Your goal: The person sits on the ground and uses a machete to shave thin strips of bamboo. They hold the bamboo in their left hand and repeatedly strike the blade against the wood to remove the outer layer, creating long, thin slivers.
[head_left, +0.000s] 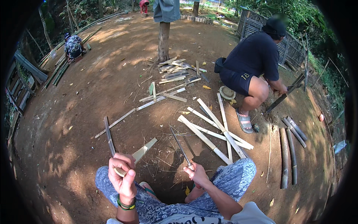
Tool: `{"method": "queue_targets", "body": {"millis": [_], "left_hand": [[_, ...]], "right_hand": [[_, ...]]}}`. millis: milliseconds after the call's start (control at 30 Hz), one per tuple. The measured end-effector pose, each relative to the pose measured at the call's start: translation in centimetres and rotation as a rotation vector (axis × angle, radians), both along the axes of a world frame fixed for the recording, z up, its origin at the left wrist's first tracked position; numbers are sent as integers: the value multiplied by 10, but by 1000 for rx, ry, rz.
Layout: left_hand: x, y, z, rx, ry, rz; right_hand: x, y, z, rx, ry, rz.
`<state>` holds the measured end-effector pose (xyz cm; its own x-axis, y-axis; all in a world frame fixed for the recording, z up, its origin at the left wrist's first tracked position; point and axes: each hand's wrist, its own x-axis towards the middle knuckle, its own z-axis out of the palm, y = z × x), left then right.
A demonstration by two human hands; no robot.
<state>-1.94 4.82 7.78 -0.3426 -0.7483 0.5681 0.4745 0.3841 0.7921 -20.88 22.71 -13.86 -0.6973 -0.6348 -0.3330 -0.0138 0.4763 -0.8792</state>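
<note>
In front of me at the lower left, my left hand [123,178] is closed around a split bamboo strip [144,150]. Its cut end shows near my thumb, and the pale, wider length points away to the right. My right hand [197,175] grips the handle of a knife [179,145]. The long, narrow blade slants up and to the left, apart from the bamboo strip. Below both hands are my bent knees in patterned blue trousers [233,175]. Thin bamboo shavings [158,164] lie on the soil between them.
Several pale bamboo strips [209,138] lie crossed ahead right. A dark strip [109,136] rests beyond my left hand. More split pieces [175,71] are piled by a tree trunk [163,43]. A crouching person [250,59] works at right, near dark bamboo lengths [284,156].
</note>
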Motion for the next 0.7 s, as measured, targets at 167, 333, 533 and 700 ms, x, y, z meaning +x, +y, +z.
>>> {"method": "queue_targets", "body": {"millis": [167,333,533,700], "left_hand": [[-5,4,13,-8,73,-21],[-25,-5,19,-82,330,-134],[-20,-15,35,-26,290,-114],[-20,-2,44,-6,291,-116]], "right_hand": [[3,-3,8,3,9,10],[0,-2,6,-36,-38,-7],[45,-17,78,-295,-337,-7],[83,-21,132,-365,-481,57]]}}
